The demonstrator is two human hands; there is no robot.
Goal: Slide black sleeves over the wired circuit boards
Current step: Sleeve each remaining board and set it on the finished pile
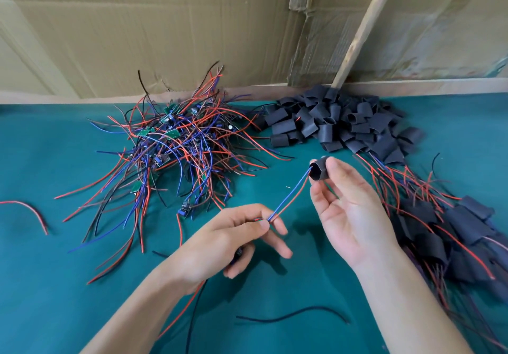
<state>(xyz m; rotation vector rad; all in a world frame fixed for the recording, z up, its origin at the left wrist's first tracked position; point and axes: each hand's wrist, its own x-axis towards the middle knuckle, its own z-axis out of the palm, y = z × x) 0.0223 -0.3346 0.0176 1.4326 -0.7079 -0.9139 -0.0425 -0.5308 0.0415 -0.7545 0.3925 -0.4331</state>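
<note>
My right hand (pixel 349 210) pinches a black sleeve (pixel 319 171) between thumb and fingers, its open end facing left. A blue and a red wire (pixel 288 194) run from the sleeve's mouth down to my left hand (pixel 233 239), which pinches them between thumb and forefinger. More wires, red and black, trail from under my left palm toward the table's near edge. The board on these wires is hidden under my left hand. A tangled heap of wired green circuit boards (pixel 176 144) lies behind my left hand. A pile of loose black sleeves (pixel 341 122) lies at the back right.
Sleeved boards with trailing wires (pixel 453 232) are heaped at the right edge. A stray red wire (pixel 30 210) lies at the far left and a black one (pixel 294 313) near the front. Cardboard (pixel 165 23) and a wooden stick (pixel 365 23) stand behind the green table (pixel 55 285).
</note>
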